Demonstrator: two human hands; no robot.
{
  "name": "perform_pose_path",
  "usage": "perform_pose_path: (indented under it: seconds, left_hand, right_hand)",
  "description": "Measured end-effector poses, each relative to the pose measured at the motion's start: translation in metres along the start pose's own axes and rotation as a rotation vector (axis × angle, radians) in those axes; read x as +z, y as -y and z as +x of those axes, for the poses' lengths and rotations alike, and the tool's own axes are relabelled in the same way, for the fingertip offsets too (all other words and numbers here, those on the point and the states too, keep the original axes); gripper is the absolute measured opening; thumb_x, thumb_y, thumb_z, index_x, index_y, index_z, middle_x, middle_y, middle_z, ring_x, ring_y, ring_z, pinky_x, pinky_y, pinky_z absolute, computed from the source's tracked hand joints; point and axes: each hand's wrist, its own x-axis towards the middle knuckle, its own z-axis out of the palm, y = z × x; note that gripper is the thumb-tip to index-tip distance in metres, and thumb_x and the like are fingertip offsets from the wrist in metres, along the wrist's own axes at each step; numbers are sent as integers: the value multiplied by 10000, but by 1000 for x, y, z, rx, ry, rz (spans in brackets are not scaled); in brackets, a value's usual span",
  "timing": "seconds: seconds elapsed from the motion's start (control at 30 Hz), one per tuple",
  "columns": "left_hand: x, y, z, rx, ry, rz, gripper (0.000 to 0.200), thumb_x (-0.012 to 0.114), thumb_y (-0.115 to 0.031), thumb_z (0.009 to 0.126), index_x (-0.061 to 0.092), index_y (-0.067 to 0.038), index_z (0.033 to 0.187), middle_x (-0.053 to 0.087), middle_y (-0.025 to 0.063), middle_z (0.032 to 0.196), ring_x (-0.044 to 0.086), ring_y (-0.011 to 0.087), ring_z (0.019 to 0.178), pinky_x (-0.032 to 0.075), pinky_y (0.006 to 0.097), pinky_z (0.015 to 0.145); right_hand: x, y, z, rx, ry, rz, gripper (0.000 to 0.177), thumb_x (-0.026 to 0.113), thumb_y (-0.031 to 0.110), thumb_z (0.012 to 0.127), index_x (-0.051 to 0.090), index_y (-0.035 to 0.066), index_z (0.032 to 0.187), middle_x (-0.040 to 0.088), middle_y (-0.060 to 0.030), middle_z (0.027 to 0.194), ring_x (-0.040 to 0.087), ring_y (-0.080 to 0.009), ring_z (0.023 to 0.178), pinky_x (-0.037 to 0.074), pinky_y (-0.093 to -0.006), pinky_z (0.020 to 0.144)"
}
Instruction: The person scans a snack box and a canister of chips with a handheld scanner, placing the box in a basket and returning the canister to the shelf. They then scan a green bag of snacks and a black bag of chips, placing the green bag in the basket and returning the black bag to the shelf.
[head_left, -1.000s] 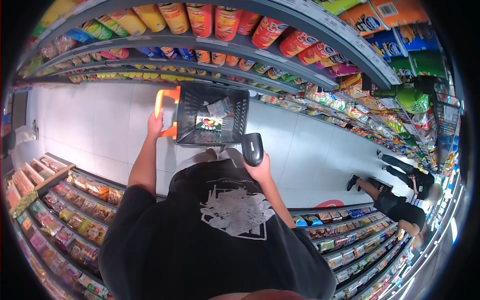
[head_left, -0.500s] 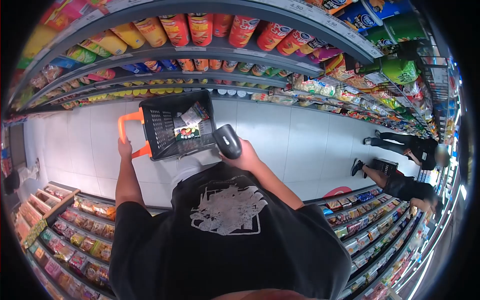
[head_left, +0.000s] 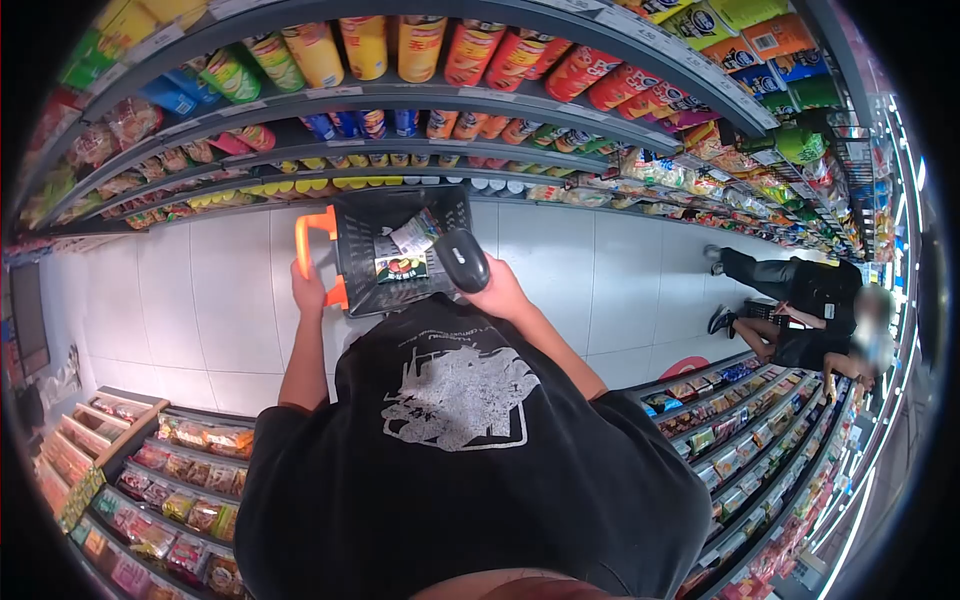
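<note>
Grips the orange handle with the left hand, left of centre in the frame. Closed around the lower part of the bar, not spread. Locate the black basket immediately right of the handle, in the upper centre of the frame, with the open top towards the camera. Cannot tell from this view of any contact between basket and floor.

Grasps a black handheld device with the right hand, at the right side of the basket in the frame. Bent around the lower right of the casing and partly hidden by it; cannot read the full finger position. Note the overlap of the device with the right side of the basket; cannot confirm touching.

Find inside the basket a flat pack with a dark, multicoloured front, near the lower wall, and a pale printed packet just above it, lying aslant. Observe both clear of either hand.

Wears a black T-shirt with a grey print, lower centre of the frame. Faces shelves of cylindrical snack cans, yellow and red, across the top. Find packaged goods on racks at lower left, and further racks at lower right. Note two other people at the right, well apart from the basket.
</note>
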Motion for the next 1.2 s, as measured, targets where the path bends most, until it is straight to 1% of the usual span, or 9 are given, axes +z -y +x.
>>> perform_pose_path:
  seconds: [0.03,0.07,0.3,0.47,0.7,0.73,0.83,1.03,1.2]
  left_hand:
    - [0,-6,0,9,7,-4,363,570,-336,1045,563,-81,1302,699,179,1075,677,387,1019,524,460,876]
    - [0,-12,1,20,13,-8,366,572,-341,1043,566,-82,1302,701,191,1111,668,412,1063,517,472,901]
    - [0,-24,30,60,20,-68,416,570,-385,1045,584,-53,1295,699,221,1134,667,425,1069,523,481,883]
    - [-3,-30,49,72,46,-53,431,578,-389,1044,590,-36,1290,693,236,1134,667,421,1074,521,471,906]
    - [-4,6,82,1,283,-2,442,578,-311,1028,523,-49,1380,685,250,1180,651,456,1104,510,501,949]
    - [-18,-23,76,-47,352,221,496,624,-228,983,473,-47,1420,661,265,1195,623,459,1146,495,510,977]
    - [-34,-69,76,366,223,309,519,677,-174,939,487,-50,1406,611,269,1260,576,441,1225,470,499,1025]
    - [-38,-318,79,912,-78,-52,536,731,-140,875,542,-57,1370,544,232,1339,544,416,1251,444,467,1075]
    - [-8,-446,73,888,-76,-142,562,744,-196,875,533,-105,1388,505,233,1361,532,430,1264,486,473,1025]
  right_hand:
    - [13,5,3,-10,25,-2,472,824,185,799,644,55,1216,755,-141,981,747,-290,891,570,-372,812]
    - [27,8,6,23,62,-41,493,838,128,788,641,41,1231,746,-96,1025,713,-186,929,547,-329,861]
    - [68,52,8,-23,221,-177,558,821,183,747,645,94,1269,750,-166,1027,736,-350,951,568,-408,833]
    - [72,60,0,144,92,-104,556,817,173,774,640,103,1295,755,-163,1020,738,-360,940,571,-401,823]
    - [45,34,5,92,-21,-83,501,810,179,787,647,66,1248,752,-172,989,741,-341,891,569,-387,806]
    - [43,29,8,63,-37,-100,497,804,176,787,647,63,1245,753,-176,992,744,-348,910,573,-390,810]
    - [28,22,17,27,-20,-89,494,802,176,788,648,63,1244,756,-172,998,748,-346,927,576,-390,822]
    - [-8,23,23,27,-41,-11,427,800,179,797,677,62,1189,768,-139,984,757,-262,902,572,-359,821]
    - [-33,16,19,1,-76,10,388,801,170,800,690,47,1150,768,-124,966,749,-226,884,565,-349,822]
